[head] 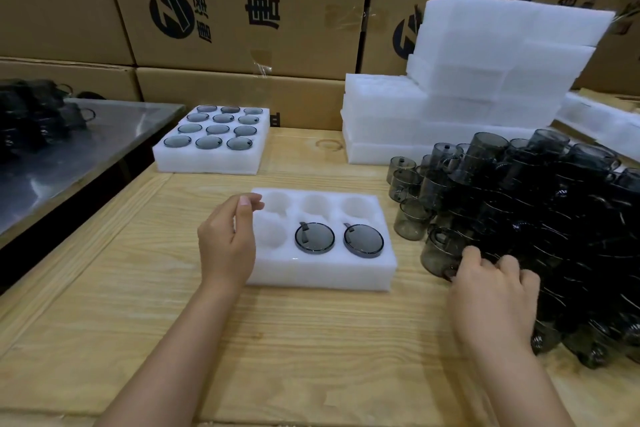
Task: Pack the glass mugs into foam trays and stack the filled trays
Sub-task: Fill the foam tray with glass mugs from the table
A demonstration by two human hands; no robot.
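Dark mug pile [540, 218] cut off at right.

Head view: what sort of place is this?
Probably a warehouse packing bench: printed cardboard cartons stacked behind, a stack of foam trays, and a heap of smoked-glass mugs on a wooden table.

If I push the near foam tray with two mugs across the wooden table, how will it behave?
The foam tray probably slides easily: light foam on the wooden table. Its two mugs sit deep in pockets, so tipping seems unlikely. It looks stiff.
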